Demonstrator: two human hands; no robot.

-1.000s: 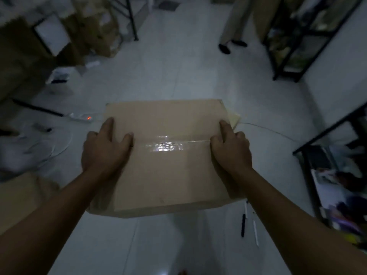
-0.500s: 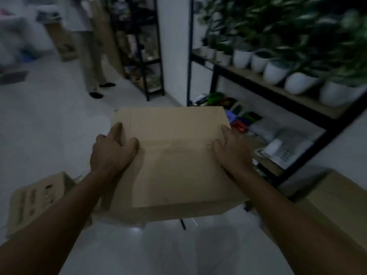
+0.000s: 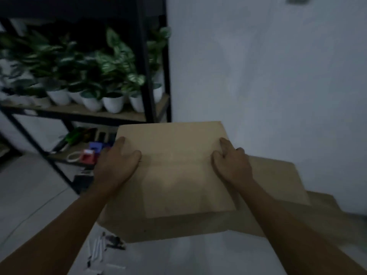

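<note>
I carry a closed brown cardboard box (image 3: 174, 175) in front of me, off the floor. My left hand (image 3: 115, 165) grips its left edge, thumb on the top face and fingers curled down the side. My right hand (image 3: 232, 165) grips the right edge the same way. The box top is flat with a faint seam across the middle. The underside of the box and most of my fingers are hidden.
A black metal shelf rack (image 3: 147, 80) stands at left with several potted plants in white pots (image 3: 113, 103) and coloured items on its lower shelf (image 3: 87, 155). More brown boxes (image 3: 278, 181) sit at right against a white wall (image 3: 268, 66). Pens (image 3: 99, 249) lie on the floor.
I have turned to the right with the box held in both hands. The open floor and the standing person left the view; the plant rack slid left and the white wall and stacked boxes came in.
</note>
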